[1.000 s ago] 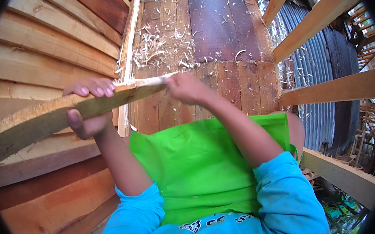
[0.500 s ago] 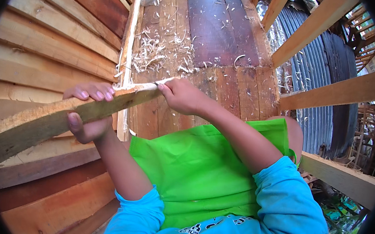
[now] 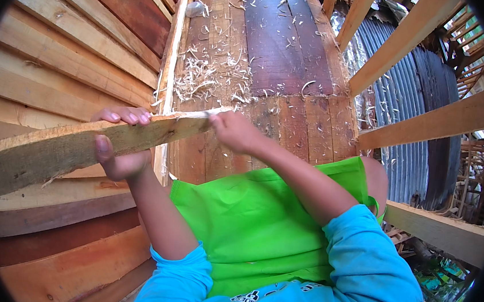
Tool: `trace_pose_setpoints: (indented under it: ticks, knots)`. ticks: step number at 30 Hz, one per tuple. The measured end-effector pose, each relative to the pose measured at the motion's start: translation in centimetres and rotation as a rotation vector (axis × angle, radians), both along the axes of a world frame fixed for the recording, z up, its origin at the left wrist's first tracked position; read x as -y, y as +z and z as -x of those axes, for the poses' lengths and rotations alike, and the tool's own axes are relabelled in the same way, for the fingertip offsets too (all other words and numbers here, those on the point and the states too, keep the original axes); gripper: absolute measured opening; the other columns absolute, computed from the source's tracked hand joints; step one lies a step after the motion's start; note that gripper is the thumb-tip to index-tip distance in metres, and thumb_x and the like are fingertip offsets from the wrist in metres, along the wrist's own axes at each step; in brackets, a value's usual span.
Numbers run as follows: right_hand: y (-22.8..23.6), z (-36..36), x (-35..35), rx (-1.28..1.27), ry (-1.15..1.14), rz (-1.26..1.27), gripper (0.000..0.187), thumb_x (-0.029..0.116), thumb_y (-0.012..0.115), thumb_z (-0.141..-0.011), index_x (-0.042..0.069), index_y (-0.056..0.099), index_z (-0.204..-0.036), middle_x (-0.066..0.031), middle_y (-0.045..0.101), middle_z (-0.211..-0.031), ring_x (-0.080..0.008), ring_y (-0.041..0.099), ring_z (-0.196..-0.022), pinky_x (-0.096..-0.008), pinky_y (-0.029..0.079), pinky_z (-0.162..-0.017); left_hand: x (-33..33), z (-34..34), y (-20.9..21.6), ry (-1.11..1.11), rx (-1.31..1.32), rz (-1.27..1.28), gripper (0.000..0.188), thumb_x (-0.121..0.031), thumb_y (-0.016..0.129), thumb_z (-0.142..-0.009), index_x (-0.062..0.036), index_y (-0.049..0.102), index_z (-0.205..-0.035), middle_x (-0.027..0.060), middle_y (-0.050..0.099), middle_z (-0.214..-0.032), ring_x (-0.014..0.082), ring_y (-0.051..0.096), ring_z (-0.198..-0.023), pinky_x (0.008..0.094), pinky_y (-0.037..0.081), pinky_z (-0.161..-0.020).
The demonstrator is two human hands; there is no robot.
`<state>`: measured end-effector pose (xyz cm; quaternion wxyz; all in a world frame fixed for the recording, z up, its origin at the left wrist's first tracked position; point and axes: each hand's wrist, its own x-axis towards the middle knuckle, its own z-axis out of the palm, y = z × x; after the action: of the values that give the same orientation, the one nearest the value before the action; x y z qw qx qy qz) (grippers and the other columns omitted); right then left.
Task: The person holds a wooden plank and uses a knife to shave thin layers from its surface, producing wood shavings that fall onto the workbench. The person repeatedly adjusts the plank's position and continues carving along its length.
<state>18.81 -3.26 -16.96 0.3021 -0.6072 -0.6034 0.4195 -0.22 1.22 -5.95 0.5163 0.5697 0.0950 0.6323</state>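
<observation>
A long, slightly curved wooden board (image 3: 51,154) stands on edge, slanting from the far left to in front of me. Its upper edge is pale and freshly cut. My left hand (image 3: 119,162) is closed around it, fingers over the top edge and thumb against the near face. At the board's right, narrow end, my right hand (image 3: 235,131) is closed and slightly blurred. A pale, smeared sliver shows by its fingers; what they grip there is hidden.
Wood shavings (image 3: 205,79) litter the plank floor (image 3: 307,125). A plank wall (image 3: 59,72) rises at the left. Slanting railing beams (image 3: 435,117) and corrugated metal sheets (image 3: 395,78) stand at the right. A small clear object (image 3: 195,9) lies far back. My lap has a green apron (image 3: 265,210).
My right hand has shifted slightly right and down at the board's end. My left hand has moved a little to the right with its grip kept, and the board has tilted slightly.
</observation>
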Motion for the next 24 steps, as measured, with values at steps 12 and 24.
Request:
trace_pose_setpoints:
  ticks: [12,24]
  knots:
    - [-1.8,-1.3,-0.8,0.004,-0.069,0.225,0.051,0.032,0.029,-0.100,0.002,0.071,-0.099,-0.0224,0.066,-0.086,-0.0338,0.064,-0.083,-0.0449,0.047,-0.088,0.6,-0.9,0.1,0.037,0.008,0.039,0.037,-0.040,0.047,-0.089,-0.0050,0.049,-0.099,0.0127,0.055,-0.084,0.0256,0.054,-0.078,0.0435,0.043,-0.079]
    - [-2.0,0.1,-1.2,-0.037,-0.066,0.080,0.050,0.031,0.030,-0.100,0.000,0.069,-0.097,-0.0249,0.065,-0.083,-0.0357,0.064,-0.081,-0.0453,0.048,-0.082,0.3,-0.4,0.2,0.022,0.022,-0.002,0.038,-0.036,0.052,-0.087,-0.0007,0.048,-0.099,0.0164,0.055,-0.082,0.0267,0.055,-0.076,0.0422,0.046,-0.076]
